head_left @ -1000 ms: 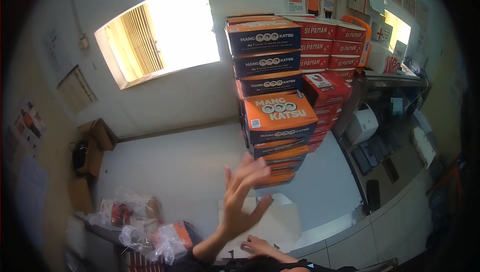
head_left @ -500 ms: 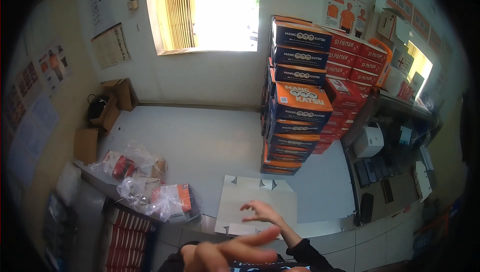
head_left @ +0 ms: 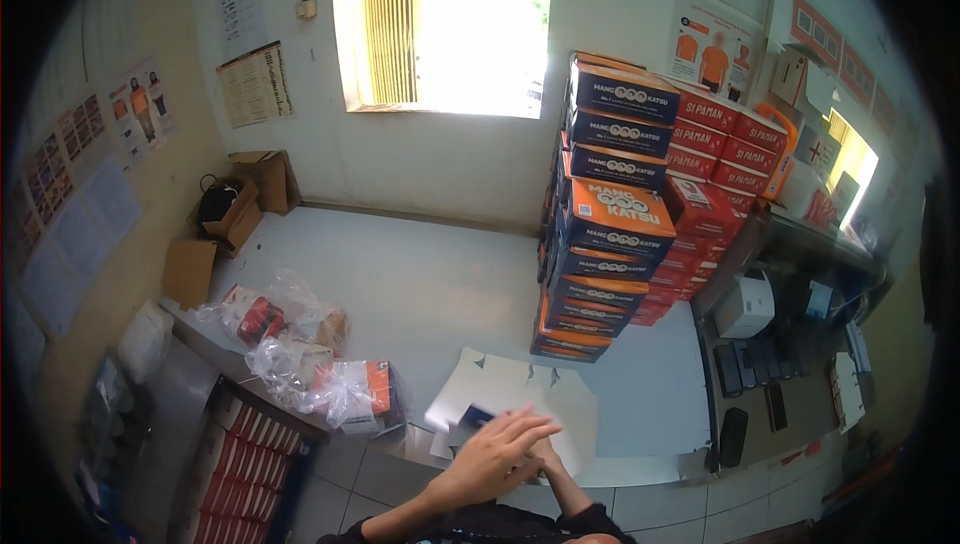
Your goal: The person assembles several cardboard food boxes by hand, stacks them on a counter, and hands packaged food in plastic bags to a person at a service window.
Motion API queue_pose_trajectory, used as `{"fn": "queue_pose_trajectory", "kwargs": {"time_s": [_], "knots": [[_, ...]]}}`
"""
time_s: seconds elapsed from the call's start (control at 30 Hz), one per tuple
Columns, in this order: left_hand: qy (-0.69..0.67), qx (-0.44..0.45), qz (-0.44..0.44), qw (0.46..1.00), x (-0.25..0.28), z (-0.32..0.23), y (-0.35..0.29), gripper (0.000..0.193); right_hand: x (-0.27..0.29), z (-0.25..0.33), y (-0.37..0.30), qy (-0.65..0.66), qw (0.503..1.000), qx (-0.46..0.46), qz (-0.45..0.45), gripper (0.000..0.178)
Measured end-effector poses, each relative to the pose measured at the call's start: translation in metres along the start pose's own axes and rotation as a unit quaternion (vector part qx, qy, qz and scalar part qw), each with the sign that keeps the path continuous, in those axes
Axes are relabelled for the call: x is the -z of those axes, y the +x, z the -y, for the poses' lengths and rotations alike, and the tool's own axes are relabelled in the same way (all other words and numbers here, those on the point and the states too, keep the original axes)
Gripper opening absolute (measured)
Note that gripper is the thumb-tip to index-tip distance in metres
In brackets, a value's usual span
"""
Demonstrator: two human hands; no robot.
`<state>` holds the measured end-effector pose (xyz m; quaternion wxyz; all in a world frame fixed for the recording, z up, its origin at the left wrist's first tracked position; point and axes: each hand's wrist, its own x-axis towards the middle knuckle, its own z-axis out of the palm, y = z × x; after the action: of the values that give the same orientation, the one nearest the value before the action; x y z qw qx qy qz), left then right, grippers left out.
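Note:
A flat cardboard box blank (head_left: pixel 510 379), its pale inner face up and its edges cut with slots, lies at the table's front edge. Part of it is bent up near my hands, where a small dark blue patch (head_left: pixel 478 415) shows. My left hand (head_left: pixel 490 456) reaches over the blank from the lower left, fingers stretched out toward the right. It overlaps my right hand (head_left: pixel 548 460), which comes in from the lower right. Most of the right hand's fingers are hidden behind the left, so their grip does not show.
Tall stacks of orange-and-blue boxes (head_left: pixel 618 219) and red boxes (head_left: pixel 690 206) stand at the table's right. Plastic-wrapped packages (head_left: pixel 350 394) lie at left, before open brown cartons (head_left: pixel 262 189). A side counter (head_left: pixel 800 419) holds a white device (head_left: pixel 745 304). Red-and-white items (head_left: pixel 245 464) fill a crate below.
My left hand has come down from close to the camera onto the blank, meeting the right hand. The blank's near left part is now bent up. The view has shifted slightly.

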<state>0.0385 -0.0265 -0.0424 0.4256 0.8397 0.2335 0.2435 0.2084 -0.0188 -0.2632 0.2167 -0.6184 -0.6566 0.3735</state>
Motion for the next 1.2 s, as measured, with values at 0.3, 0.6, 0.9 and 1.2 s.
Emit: {"fn": "queue_pose_trajectory", "kwargs": {"time_s": [0.3, 0.6, 0.9, 1.2], "knots": [[0.272, 0.279, 0.267, 0.881, 0.032, -0.015, 0.002, 0.034, 0.148, 0.166, -0.071, -0.115, 0.852, 0.346, -0.376, 0.009], [-0.199, 0.108, 0.255, 0.940, 0.046, 0.027, -0.046, 0.045, 0.166, 0.169, -0.098, 0.142, 0.967, 0.209, -0.017, 0.024], [-0.406, 0.079, 0.085, 0.906, 0.042, -0.002, -0.033, 0.037, 0.180, 0.242, -0.087, -0.184, 0.871, 0.455, -0.021, 0.022], [-0.604, 0.078, -0.280, 0.742, 0.035, -0.014, -0.016, 0.034, 0.166, 0.225, -0.093, -0.095, 0.821, 0.540, -0.159, 0.031]]}}
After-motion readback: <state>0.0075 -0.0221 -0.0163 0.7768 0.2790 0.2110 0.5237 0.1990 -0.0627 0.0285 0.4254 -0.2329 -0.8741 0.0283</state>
